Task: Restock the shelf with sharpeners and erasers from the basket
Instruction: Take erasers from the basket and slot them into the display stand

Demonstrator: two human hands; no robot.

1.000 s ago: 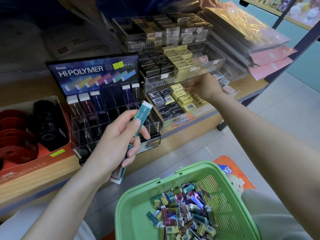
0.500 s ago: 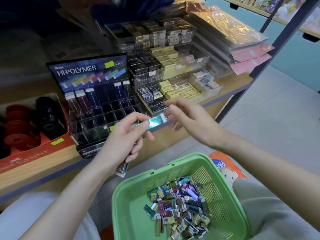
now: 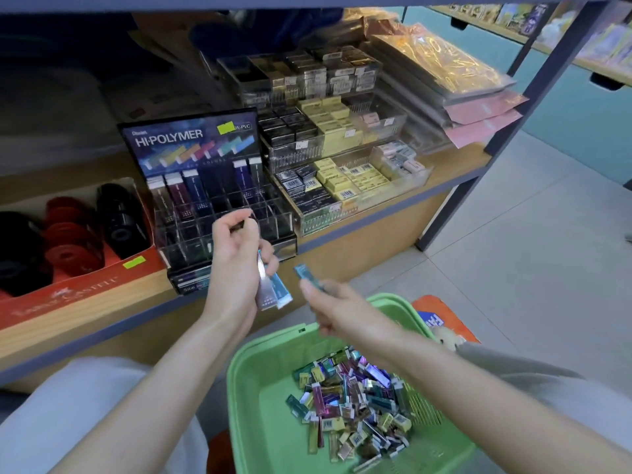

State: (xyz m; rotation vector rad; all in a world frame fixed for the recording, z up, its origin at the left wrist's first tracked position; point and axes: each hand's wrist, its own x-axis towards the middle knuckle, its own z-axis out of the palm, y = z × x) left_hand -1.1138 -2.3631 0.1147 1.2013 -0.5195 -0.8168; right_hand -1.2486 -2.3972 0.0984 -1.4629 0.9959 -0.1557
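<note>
Now pinched in right hand (image 3: 342,313): teal eraser (image 3: 305,274), newly taken from left hand (image 3: 236,268), itself gripping seemingly two more slim erasers (image 3: 273,293), blurred. Beyond, Hi-Polymer rack (image 3: 191,230) with free slots, likely destination; basket (image 3: 248,388) below, well stocked.

- Floor (image 3: 533,234): large pale grey tiles, thin grout lines, matte sheen.
- Shelf (image 3: 458,164): wood-toned board with a blue-grey strip along the front edge, set low, close above the floor.
- Post (image 3: 533,94): dark blue-grey metal upright, leaning in the wide-angle view, at the shelf's right end.
- Upper shelf (image 3: 239,0): grey underside across the top of the view.
- Teal wall (image 3: 574,124) behind the post, plain and flat.
- Far shelf (image 3: 554,46): wooden board on the teal wall, on dark brackets, top right; goods on it blurred.
- Light: even and diffuse on floor and shelf front; shelf recess (image 3: 51,80) at left in deep shadow.
</note>
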